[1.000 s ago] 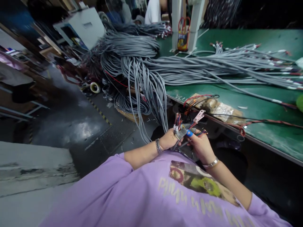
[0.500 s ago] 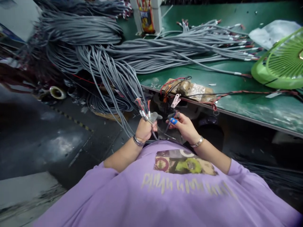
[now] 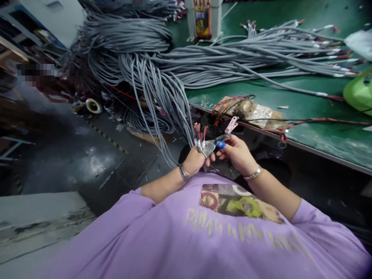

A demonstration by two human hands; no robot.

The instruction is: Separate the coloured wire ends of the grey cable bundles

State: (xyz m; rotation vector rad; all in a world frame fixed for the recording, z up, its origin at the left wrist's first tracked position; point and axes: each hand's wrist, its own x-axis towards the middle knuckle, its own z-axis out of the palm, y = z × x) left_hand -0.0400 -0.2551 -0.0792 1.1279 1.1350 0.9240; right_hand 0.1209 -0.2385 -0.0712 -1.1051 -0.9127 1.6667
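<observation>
My left hand (image 3: pixel 196 159) is closed around several grey cables, whose white-banded ends (image 3: pixel 199 144) with red, blue and dark wires stick up above the fist. A grey covering wraps the left thumb. Just to the right, my right hand (image 3: pixel 236 153), with blue tape (image 3: pixel 221 145) on a digit, pinches the coloured wires (image 3: pixel 223 138) of a cable end. The two hands almost meet in front of my body. A pink clip (image 3: pixel 231 124) hangs at the bench edge right above the right hand.
Long bundles of grey cable (image 3: pixel 221 62) lie across the green bench (image 3: pixel 325 133) and droop off its left end. A taped cardboard piece (image 3: pixel 263 115) and red-black wires lie along the edge. A green fan (image 3: pixel 359 93) stands right. Another person (image 3: pixel 55 85) is at far left.
The view has swung left, so the bench appears farther right. My hands have come closer together, and the wires in my right hand now reach toward my left thumb.
</observation>
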